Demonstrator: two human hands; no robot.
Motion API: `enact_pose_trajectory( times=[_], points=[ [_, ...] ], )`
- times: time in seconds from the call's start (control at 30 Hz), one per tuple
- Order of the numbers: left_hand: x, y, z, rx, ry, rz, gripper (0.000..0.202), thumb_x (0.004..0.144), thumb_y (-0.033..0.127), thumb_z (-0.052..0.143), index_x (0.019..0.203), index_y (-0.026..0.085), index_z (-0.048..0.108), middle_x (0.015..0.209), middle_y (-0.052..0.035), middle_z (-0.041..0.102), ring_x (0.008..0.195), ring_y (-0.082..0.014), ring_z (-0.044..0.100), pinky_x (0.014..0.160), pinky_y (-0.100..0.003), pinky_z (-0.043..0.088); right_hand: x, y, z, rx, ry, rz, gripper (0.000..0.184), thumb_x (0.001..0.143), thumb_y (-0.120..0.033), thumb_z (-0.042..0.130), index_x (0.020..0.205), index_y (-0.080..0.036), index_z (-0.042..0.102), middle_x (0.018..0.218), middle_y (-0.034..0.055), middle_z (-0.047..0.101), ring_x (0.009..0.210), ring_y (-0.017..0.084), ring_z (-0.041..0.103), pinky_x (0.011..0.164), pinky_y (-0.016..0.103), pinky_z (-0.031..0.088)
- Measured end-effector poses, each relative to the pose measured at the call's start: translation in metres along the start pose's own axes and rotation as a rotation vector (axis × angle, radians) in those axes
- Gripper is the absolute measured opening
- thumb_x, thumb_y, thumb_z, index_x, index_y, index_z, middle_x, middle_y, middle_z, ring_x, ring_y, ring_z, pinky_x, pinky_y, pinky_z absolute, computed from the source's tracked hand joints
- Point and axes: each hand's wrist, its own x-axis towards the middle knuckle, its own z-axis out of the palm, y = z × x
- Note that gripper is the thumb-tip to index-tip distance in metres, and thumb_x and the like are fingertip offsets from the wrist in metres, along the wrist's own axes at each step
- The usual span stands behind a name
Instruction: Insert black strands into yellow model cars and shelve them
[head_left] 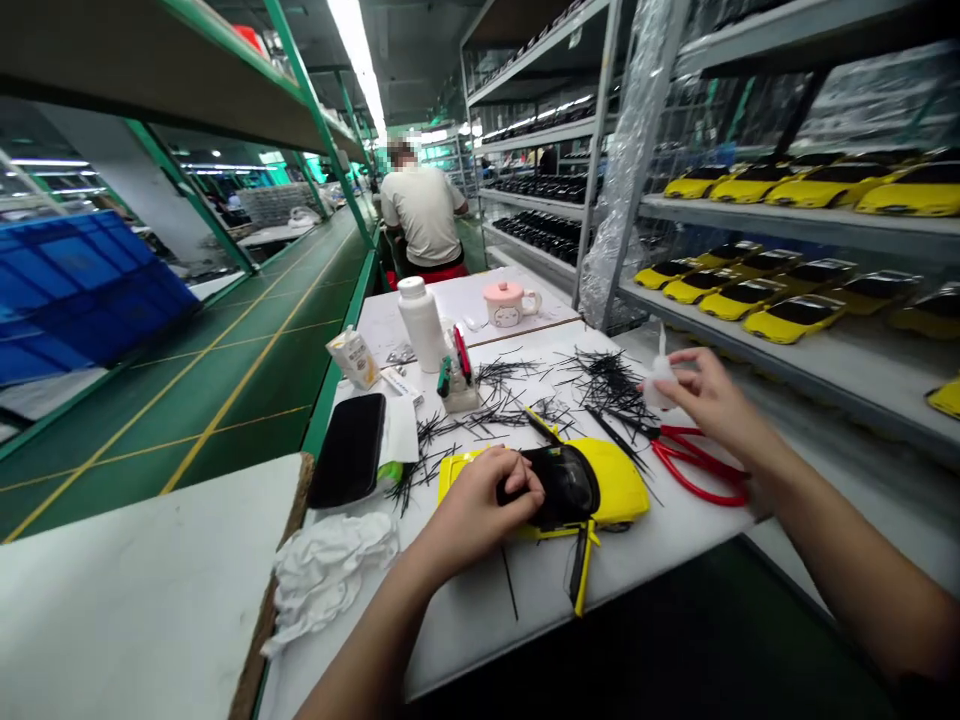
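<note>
Well, the work looks partway to me: the yellow model car (619, 480) lies assembled on the table (480, 645), but both doors stand open and loose black strips (600, 375) remain scattered beyond it. The left hand (495, 490) bends over one end of the car, fingers curled; whether they grip, I can't tell. The right hand (709, 395), held out above red-handled scissors (705, 490), pinches a small white bottle (660, 385), nozzle up.

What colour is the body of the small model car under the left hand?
The glossy model car body is bright yellow, clearest in the head view.
</note>
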Motion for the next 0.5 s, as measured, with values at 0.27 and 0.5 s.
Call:
enact_pose_trajectory(
  times=[0.27, 0.5],
  points=[
    [-0.002, -0.004, -0.018, -0.13, -0.1, -0.056, 0.029, 0.077, 0.013, 0.054, 0.067, 0.021, 0.029, 0.078, 0.0017, 0.06, 0.074, -0.0118, 0.053, 0.072, -0.023, 0.04, -0.086, -0.072, 0.064, 0.342, -0.068, -0.352, 0.016, 0.085, -0.032, 0.06, 0.072, -0.022, 0.061, 0.062, 0.0008, 0.061, 0.053, 0.015, 0.057, 0.046, 0.027, 0.043],
    [-0.002, -0.004, -0.019, -0.07, -0.098, -0.039, 0.028, 0.077, 0.013, 0.056, 0.066, 0.021, 0.031, 0.075, 0.003, 0.059, 0.07, -0.0108, 0.052, 0.067, -0.022, 0.038, -0.083, -0.08, 0.084, 0.11, -0.247, -0.58, 0.017, 0.087, -0.017, 0.052, 0.071, -0.02, 0.058, 0.059, 0.0001, 0.061, 0.05, 0.013, 0.056, 0.049, 0.026, 0.043]
  ],
)
